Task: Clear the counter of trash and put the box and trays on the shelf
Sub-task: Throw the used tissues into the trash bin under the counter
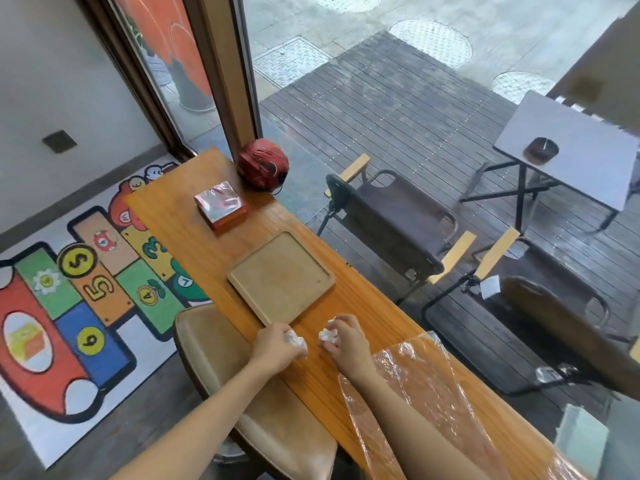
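**Trash in both hands, bag not open yet**

Trash is already picked up: two white paper wads, one in each hand, low center of the frame. Left hand [277,344] has its fingers curled tight round one wad [297,339], right hand [343,336] pinches the other wad [327,335]. Both sit just above the counter [194,216], right at the near edge of the tray [281,276]. The tray looks bare. The box [220,205] is further up the counter, upper middle of the frame, with a red helmet [263,165] just behind it by the window post.

A clear plastic bag [426,386] lies flat at lower right, partly draped over the right forearm. That's my worry: with both hands full there's nothing free to open the bag, so a wad could get dropped, or the forearm could drag the bag off the counter's right edge. It's light stuff and I'd guess it slides easily.

Room-wise, the counter is narrow, glass runs along its right side, and a tan chair [211,341] is tucked under the left edge near the left arm. Open wood between the tray and box. No shelf in view.
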